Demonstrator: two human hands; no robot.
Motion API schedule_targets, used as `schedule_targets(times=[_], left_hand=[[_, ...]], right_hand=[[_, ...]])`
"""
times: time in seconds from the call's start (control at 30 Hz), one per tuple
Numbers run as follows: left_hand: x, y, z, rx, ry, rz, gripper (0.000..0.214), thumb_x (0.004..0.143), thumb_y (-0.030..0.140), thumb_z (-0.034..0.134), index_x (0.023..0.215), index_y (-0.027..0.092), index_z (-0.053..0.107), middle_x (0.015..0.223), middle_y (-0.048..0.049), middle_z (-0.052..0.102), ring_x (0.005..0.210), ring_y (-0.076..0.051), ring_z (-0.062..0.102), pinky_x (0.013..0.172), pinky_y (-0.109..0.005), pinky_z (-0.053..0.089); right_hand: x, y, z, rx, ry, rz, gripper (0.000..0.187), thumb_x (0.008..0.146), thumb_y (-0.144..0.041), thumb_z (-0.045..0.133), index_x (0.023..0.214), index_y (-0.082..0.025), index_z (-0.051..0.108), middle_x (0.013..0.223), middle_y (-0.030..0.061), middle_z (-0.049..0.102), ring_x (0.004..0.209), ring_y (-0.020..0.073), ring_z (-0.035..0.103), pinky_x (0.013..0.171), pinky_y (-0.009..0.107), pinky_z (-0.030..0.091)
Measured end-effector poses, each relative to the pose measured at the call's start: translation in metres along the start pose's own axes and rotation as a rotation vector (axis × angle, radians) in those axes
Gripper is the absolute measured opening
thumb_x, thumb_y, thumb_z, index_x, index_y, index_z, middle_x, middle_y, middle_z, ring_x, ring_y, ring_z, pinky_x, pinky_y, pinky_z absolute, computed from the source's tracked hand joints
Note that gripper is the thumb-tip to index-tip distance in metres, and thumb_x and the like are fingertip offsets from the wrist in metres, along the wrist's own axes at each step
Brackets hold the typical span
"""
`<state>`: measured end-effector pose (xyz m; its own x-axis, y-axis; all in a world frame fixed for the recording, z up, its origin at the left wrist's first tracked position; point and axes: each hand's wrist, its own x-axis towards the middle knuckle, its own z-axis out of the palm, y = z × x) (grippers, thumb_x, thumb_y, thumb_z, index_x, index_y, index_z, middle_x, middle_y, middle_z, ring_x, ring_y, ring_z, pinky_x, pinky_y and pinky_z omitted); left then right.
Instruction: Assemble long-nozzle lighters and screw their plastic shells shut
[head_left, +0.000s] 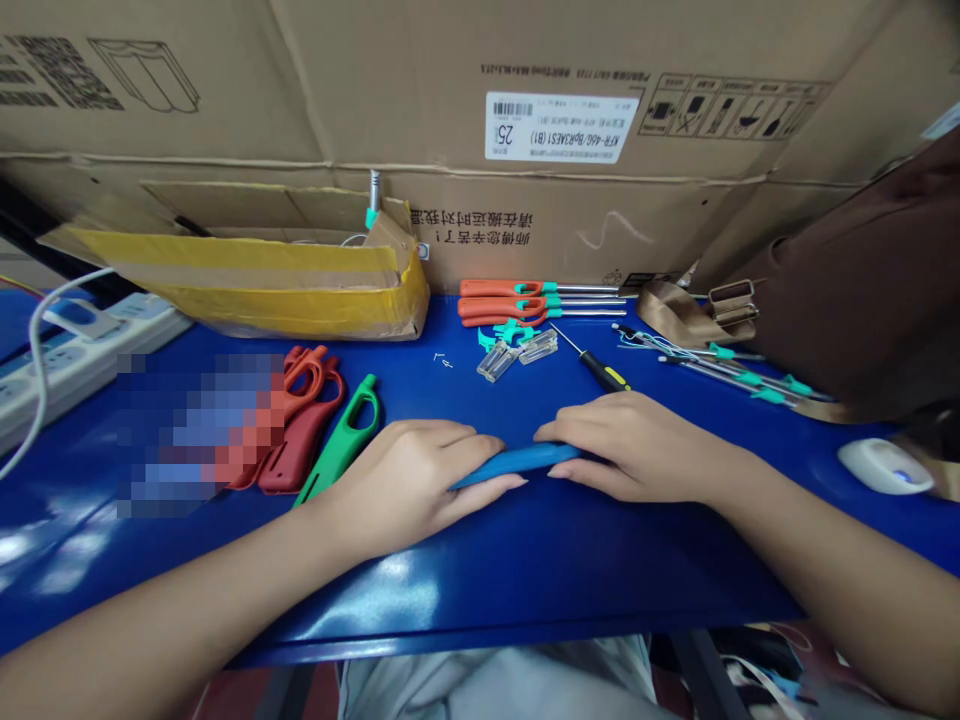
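A blue lighter handle shell (517,461) is held level just above the table, near its middle. My left hand (427,475) pinches its left end, and my right hand (637,450) grips the right end between thumb and fingers. Much of the shell is hidden by the fingers. Beside my left wrist lie a green lighter shell (341,440), a dark red one (304,445) and an orange one (300,375). Just beyond my right hand rests a screwdriver (602,370) with a black and yellow handle. Clear fuel tanks (497,361) and teal triggers (514,332) lie behind it to the left.
Several orange lighters (499,305) with metal tubes lie at the back. Metal rods with teal parts (742,377) are at the right, near a brown tape roll (667,308) and white mouse-like object (885,466). A yellow-taped box (300,285) and power strip (97,350) stand left.
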<state>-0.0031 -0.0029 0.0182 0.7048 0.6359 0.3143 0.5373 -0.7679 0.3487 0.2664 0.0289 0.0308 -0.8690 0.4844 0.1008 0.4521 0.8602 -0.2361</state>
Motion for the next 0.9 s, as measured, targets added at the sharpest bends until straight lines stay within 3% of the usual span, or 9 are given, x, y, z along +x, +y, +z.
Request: schedule_targets(times=[0.23,0.43,0.6,0.67,0.77,0.9], left_hand=[[0.000,0.003,0.000,-0.084,-0.025,-0.034,0.032,0.103,0.041,0.056,0.101,0.016,0.074,0.078,-0.0030,0.074,0.068,-0.017,0.070,0.064,-0.028,0.050],[-0.001,0.002,-0.001,-0.066,-0.006,-0.057,0.033,0.103,0.042,0.056,0.098,0.015,0.074,0.077,-0.0036,0.073,0.067,-0.017,0.070,0.062,-0.028,0.049],[-0.001,0.004,-0.005,-0.024,0.044,-0.047,0.035,0.103,0.044,0.055,0.094,0.015,0.073,0.078,-0.0048,0.074,0.066,-0.017,0.069,0.062,-0.028,0.049],[-0.001,0.005,-0.006,-0.009,0.053,-0.030,0.035,0.102,0.044,0.055,0.094,0.015,0.073,0.079,-0.0051,0.074,0.067,-0.018,0.069,0.063,-0.028,0.049],[-0.002,0.005,-0.006,-0.008,0.043,-0.014,0.035,0.103,0.044,0.055,0.096,0.015,0.072,0.077,-0.0048,0.073,0.066,-0.018,0.069,0.063,-0.029,0.050],[-0.002,0.005,-0.007,0.008,0.008,-0.054,0.037,0.104,0.047,0.051,0.100,0.016,0.071,0.076,-0.0034,0.071,0.066,-0.018,0.068,0.061,-0.029,0.049]], right_hand=[[0.002,-0.006,0.004,0.127,0.003,0.009,0.042,0.110,-0.038,0.032,0.101,-0.016,0.067,0.086,0.0044,0.070,0.077,0.0170,0.063,0.072,0.029,0.043],[-0.001,0.002,-0.005,0.119,-0.073,0.101,0.030,0.102,-0.045,0.054,0.100,-0.019,0.070,0.082,0.0022,0.071,0.075,0.0174,0.065,0.069,0.029,0.041],[-0.003,0.010,-0.008,0.058,-0.152,0.183,0.018,0.091,-0.013,0.053,0.079,-0.020,0.064,0.065,-0.0003,0.063,0.060,0.0155,0.058,0.059,0.027,0.034],[-0.003,0.011,-0.008,0.044,-0.163,0.185,0.018,0.086,-0.009,0.054,0.075,-0.020,0.063,0.063,-0.0004,0.062,0.060,0.0155,0.057,0.059,0.027,0.033],[-0.002,0.010,-0.009,0.061,-0.154,0.181,0.020,0.091,-0.020,0.057,0.073,-0.020,0.064,0.065,0.0003,0.064,0.063,0.0157,0.060,0.061,0.027,0.034],[0.000,0.006,-0.010,0.130,-0.127,0.183,0.023,0.100,-0.034,0.055,0.087,-0.020,0.067,0.076,0.0010,0.069,0.070,0.0160,0.063,0.064,0.027,0.037]])
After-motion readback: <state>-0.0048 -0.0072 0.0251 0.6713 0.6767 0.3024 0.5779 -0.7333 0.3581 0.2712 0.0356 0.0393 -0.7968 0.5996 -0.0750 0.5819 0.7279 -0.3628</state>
